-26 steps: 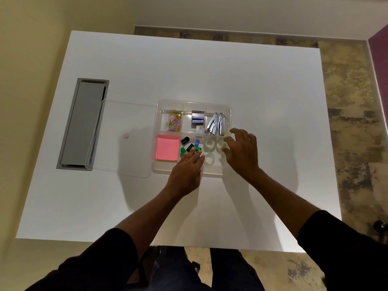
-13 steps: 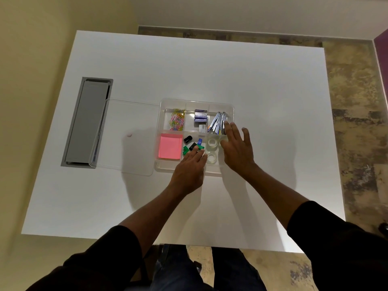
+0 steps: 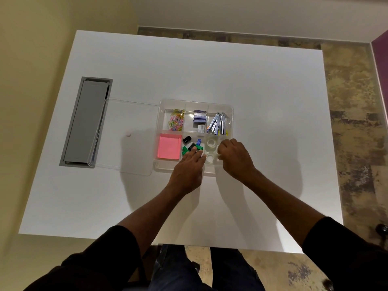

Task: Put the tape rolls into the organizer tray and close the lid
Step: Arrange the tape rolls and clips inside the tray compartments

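While our left hand (image 3: pixel 188 168) rests flat, fingers extended, on organizer tray (image 3: pixel 196 102) near edge, right hand (image 3: pixel 234 157) curls around tape roll (image 3: pixel 219 154); two tape rolls (image 3: pixel 211 143) between hands; lid (image 3: pixel 130 122) left, off.

Office: white desk (image 3: pixel 252 91) with cable hatch (image 3: pixel 86 120), organizer tray (image 3: pixel 197 103) holding paper clips (image 3: pixel 176 122), staplers (image 3: pixel 219 127).

left hand (image 3: pixel 187 167) flat, fingers extended, right hand (image 3: pixel 234 158) curled
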A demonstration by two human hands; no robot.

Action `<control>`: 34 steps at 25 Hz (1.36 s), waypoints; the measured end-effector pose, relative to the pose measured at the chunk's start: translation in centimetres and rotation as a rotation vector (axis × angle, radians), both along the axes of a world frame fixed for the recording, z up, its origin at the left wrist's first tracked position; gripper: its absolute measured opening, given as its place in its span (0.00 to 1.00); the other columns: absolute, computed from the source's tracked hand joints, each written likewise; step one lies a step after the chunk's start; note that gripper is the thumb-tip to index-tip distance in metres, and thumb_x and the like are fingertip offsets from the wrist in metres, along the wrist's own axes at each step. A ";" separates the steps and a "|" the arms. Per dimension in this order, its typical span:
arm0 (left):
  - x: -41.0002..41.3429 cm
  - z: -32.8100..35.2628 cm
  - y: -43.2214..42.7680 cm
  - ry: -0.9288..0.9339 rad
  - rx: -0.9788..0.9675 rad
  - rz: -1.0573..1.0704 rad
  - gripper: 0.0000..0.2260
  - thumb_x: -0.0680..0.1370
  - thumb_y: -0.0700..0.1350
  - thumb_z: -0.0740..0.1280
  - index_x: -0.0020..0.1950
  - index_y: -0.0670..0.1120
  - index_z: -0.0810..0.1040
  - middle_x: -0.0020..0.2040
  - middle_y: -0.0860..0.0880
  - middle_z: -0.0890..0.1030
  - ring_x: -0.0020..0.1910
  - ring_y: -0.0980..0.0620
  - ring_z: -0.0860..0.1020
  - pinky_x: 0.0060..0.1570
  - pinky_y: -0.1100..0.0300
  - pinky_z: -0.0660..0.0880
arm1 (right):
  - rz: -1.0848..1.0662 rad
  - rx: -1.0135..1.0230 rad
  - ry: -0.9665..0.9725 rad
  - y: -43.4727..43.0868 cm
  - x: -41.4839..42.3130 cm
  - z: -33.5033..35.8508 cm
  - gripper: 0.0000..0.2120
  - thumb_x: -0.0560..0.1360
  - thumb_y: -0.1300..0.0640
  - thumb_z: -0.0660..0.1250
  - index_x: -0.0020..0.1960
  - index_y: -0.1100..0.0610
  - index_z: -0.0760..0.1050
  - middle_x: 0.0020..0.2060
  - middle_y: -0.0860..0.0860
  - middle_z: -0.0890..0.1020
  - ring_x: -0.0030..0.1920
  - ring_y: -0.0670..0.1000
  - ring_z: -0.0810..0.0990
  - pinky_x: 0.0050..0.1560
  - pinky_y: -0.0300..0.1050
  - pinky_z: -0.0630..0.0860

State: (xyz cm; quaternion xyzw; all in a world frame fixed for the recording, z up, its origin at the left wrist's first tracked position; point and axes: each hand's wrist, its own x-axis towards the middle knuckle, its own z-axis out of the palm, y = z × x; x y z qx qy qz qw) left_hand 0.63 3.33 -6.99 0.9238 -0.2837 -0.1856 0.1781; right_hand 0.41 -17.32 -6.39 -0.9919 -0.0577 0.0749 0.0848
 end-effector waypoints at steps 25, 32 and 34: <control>-0.5 -0.2 0.6 -0.009 0.030 -0.031 0.27 0.83 0.40 0.67 0.81 0.40 0.67 0.82 0.40 0.68 0.84 0.40 0.62 0.82 0.44 0.60 | -0.325 0.372 0.200 2.0 1.0 -1.6 0.09 0.77 0.71 0.71 0.56 0.63 0.82 0.49 0.60 0.86 0.47 0.59 0.86 0.47 0.54 0.85; -0.5 -0.2 0.6 -0.018 0.030 -0.032 0.26 0.83 0.41 0.66 0.82 0.40 0.66 0.82 0.40 0.67 0.84 0.40 0.61 0.83 0.45 0.58 | -0.416 0.428 0.243 1.9 1.1 -1.8 0.17 0.77 0.70 0.73 0.64 0.63 0.78 0.54 0.61 0.85 0.52 0.59 0.85 0.51 0.52 0.84; -0.5 -0.2 0.6 -0.021 0.033 -0.032 0.26 0.84 0.41 0.66 0.82 0.41 0.65 0.83 0.40 0.67 0.84 0.40 0.61 0.82 0.46 0.57 | -0.418 0.450 0.303 2.1 1.2 -2.0 0.20 0.76 0.70 0.74 0.66 0.62 0.75 0.56 0.61 0.84 0.54 0.60 0.85 0.52 0.53 0.85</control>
